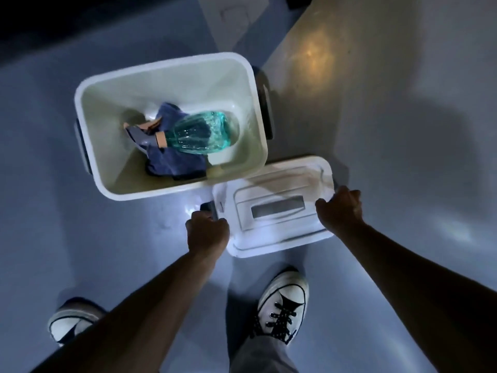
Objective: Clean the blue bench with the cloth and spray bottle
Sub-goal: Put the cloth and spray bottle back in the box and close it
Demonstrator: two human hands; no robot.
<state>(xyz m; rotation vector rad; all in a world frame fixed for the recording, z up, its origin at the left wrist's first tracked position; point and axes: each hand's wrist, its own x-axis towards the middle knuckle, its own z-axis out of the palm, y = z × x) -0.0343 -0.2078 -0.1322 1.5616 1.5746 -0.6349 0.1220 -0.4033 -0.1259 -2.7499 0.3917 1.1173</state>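
While hands (207, 232) grip lid (274, 208) edges, floor (80, 238) around

The bin (172, 125) stands open at the top, so I can reach straight down into it. Inside the bin, the spray bottle (201, 133) lies across the cloth (174, 162). Just beside the bin, the lid (274, 208) I grip blocks the floor (80, 238).
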